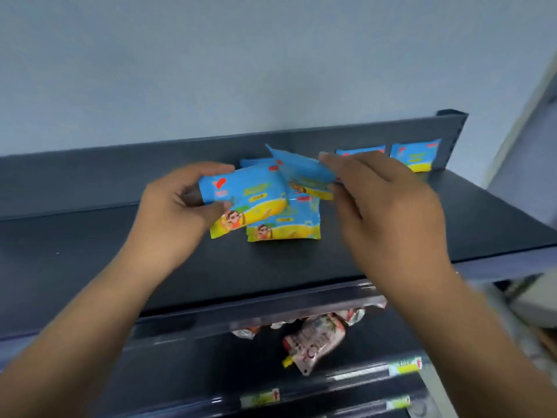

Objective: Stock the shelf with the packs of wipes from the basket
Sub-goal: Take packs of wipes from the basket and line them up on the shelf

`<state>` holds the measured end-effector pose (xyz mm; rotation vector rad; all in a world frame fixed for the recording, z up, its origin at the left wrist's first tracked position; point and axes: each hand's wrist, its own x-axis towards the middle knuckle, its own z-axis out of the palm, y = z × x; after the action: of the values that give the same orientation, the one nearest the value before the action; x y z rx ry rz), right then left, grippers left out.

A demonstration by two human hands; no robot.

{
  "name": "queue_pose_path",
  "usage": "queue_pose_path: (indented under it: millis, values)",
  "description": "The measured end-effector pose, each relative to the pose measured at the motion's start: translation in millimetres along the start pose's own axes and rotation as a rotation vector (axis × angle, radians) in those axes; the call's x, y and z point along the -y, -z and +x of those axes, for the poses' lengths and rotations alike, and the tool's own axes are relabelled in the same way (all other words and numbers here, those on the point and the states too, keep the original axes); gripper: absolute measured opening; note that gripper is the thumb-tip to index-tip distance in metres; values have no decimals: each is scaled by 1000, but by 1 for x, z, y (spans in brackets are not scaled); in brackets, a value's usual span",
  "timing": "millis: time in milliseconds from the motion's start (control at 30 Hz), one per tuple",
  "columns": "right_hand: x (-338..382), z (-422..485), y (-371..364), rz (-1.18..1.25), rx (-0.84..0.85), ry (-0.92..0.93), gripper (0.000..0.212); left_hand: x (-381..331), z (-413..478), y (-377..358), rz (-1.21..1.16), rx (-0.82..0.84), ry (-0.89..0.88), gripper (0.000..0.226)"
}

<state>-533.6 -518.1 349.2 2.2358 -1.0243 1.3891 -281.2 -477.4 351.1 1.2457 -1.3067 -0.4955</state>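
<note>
Over the shelf (90,251), left grip (177,212) clamps the near pack (256,200); right grip (388,206) seemingly pinches the tilted pack (301,170).

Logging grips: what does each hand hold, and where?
Left hand grips a wipes pack by its left end; right hand pinches a tilted pack at its right edge.

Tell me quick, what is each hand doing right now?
Left hand: holding the front wipes pack by its end, fingers curled round it.
Right hand: pinching the edge of the tilted wipes pack.
</note>
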Motion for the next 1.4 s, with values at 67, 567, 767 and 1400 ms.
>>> queue_pose_path:
  millis: [67,567,767,1400]
  values:
    - [-31,-3,20,-6,-38,-17,38,-10,15,-34,-11,51,-30,48]
    - [-253,25,33,-11,189,-32,39,-5,170,-261,164,291,212,36]
    - [-299,34,-1,40,530,-86,36,37,197,-286,345,308,215,34]
    - [-322,61,-103,83,598,119,27,47,225,-274,1066,501,-360,40]
